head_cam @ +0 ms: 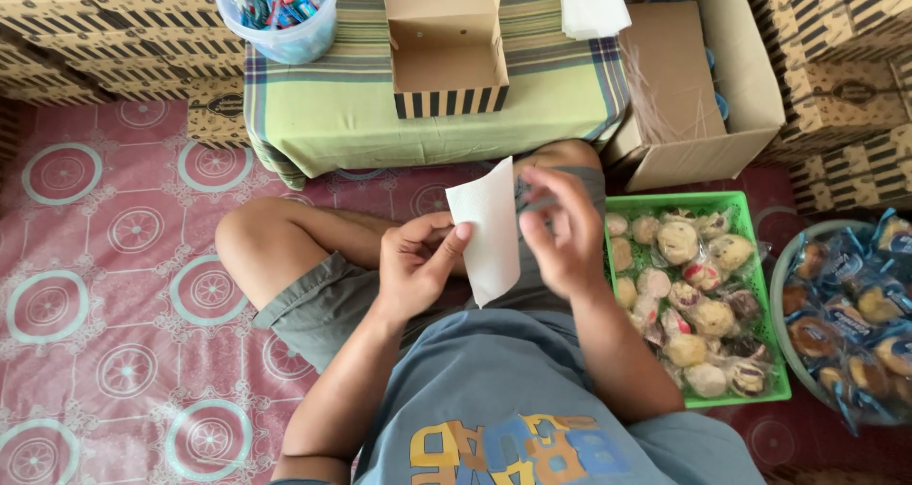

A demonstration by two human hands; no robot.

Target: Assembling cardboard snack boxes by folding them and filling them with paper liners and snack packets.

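A red patterned floor mat covers the ground where a person sits cross-legged, with striped cardboard boxes stacked around the edges. Nearest, above the lap, the left hand pinches a white paper sheet along its left edge, thumb and fingers closed on it. The right hand is just right of the sheet, fingers curled at its right edge; motion blur hides whether they actually grip it. The sheet stands upright and nothing is wrapped in it yet, so the work with it looks barely begun.

Right of the sheet, a green basket holds wrapped round pastries, and beyond that a round tub holds snacks in blue wrappers. Farther off, beyond the sheet, a low table under a green checked cloth carries an open, empty striped box, a clear tub of small sweets and a stack of white paper. An open brown carton stands at the table's right.
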